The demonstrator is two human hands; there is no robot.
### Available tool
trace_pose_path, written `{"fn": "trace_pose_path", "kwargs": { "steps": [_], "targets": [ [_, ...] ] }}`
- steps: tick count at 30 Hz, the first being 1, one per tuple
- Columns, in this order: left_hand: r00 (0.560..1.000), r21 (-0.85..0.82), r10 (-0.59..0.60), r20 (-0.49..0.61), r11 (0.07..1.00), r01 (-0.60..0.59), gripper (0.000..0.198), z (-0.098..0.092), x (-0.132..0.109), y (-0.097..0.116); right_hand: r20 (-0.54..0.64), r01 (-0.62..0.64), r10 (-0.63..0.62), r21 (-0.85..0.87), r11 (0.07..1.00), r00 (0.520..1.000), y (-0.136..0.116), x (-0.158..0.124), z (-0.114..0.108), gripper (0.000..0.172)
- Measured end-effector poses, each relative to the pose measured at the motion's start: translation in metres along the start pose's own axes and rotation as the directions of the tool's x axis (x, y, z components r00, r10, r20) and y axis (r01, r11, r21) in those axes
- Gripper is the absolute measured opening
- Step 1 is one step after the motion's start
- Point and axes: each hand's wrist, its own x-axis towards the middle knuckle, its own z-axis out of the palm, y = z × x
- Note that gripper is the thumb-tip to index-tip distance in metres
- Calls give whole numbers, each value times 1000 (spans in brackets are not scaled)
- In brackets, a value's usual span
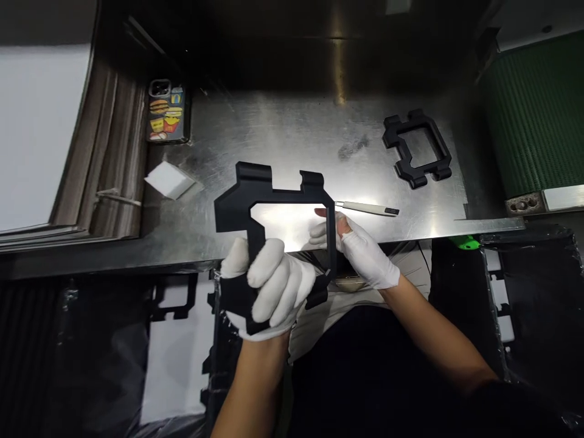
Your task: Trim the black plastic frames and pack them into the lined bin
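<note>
A black plastic frame (274, 198) with a large open window is held up over the front edge of a steel table (283, 134). My left hand (267, 286), in a white glove, is wrapped round the frame's lower left part. My right hand (360, 246), also in a white glove with bare fingertips, pinches the frame's right side, thumb at the outer edge. A slim white-handled tool (367, 208) lies on the table just beyond my right hand. A second black frame (417, 148) lies flat at the table's far right.
A phone (166, 112) in a burger-and-fries case lies at the table's far left, with a white pad (168, 179) near it. A green belt (533, 121) runs at the right. Bins lined with black bags (538, 292) holding more black frames (177, 298) stand below the table.
</note>
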Motion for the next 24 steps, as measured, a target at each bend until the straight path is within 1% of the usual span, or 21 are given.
{"fn": "trace_pose_path", "kwargs": {
  "steps": [2,5,7,9,11,14,17,18,19,20,22,23,24],
  "targets": [
    [999,52,4,-53,999,-1,58,4,-1,0,-95,24,-29,-54,998,995,2,0,-4,62],
    [991,146,-2,-131,989,21,60,11,-3,-1,-250,71,-126,-219,973,960,0,-4,-5,37],
    [987,203,-5,-160,978,38,59,16,-4,-3,-303,96,-213,-359,928,929,-3,-8,-3,22],
    [983,235,-1,-181,971,44,57,19,-6,-6,-300,104,-269,-470,876,915,-6,-13,0,17],
    [981,246,2,-192,968,46,55,21,-8,-8,-266,93,-275,-542,835,924,-7,-16,3,17],
    [979,252,7,-204,967,45,53,22,-11,-10,-234,79,-273,-607,791,933,-6,-18,8,17],
    [977,280,23,-214,959,39,53,21,-12,-11,-231,69,-282,-648,759,931,-4,-16,10,19],
    [976,287,21,-215,957,43,53,22,-12,-11,-221,77,-274,-629,773,936,-4,-15,10,20],
    [977,288,14,-211,956,48,53,22,-12,-11,-199,91,-249,-583,808,948,-3,-13,10,23],
    [979,283,3,-202,958,55,54,23,-12,-10,-165,100,-209,-501,859,964,-3,-12,10,25],
    [986,261,-23,-167,963,67,55,24,-12,-8,-77,84,-106,-252,964,991,-2,-9,10,32],
    [988,253,-29,-149,965,67,56,24,-12,-7,-36,55,-59,-115,992,998,-2,-8,10,34],
    [990,247,-24,-137,967,58,57,25,-12,-6,-7,21,-21,4,1000,1000,-2,-7,11,35]
  ]
}}
